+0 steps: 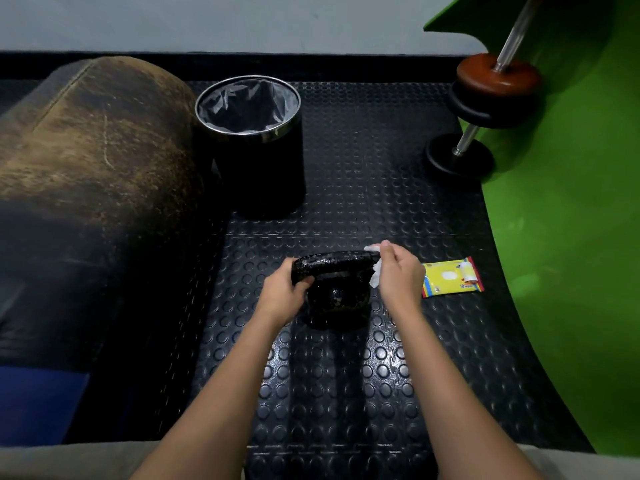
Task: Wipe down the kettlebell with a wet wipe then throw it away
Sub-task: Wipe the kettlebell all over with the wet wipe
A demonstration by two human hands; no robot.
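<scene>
kettlebell (334,289) sits on the studded rubber floor mat (346,393), directly between the two hands. left hand (284,289) is curled round the left end of the handle, steadying it. right hand (394,268) pinches a crumpled white wet wipe (375,271) against the right end of the handle, fingers bunched on it, a tail of wipe hanging down below the fingers. step in hand looks like wiping the handle; body not obviously done yet. to do it well: keep the left grip firm so the bell doesn't rock, drag the wipe along the full handle toward the left hand, shift that hand to reach the covered patch, then work down both horns and round the body, refolding to a clean face. bin (247,105) with a liner stands beyond the left hand, well apart, mouth open, easy drop afterwards. wipe pack (452,277) lies flat just right of the right hand, yellow with red edge, flap peeled back; only "10" is readable, smaller print after it too blurred, brand not legible. dumbbell (485,109) far beyond the right hand, worn padded roll (97,133) out left.
</scene>
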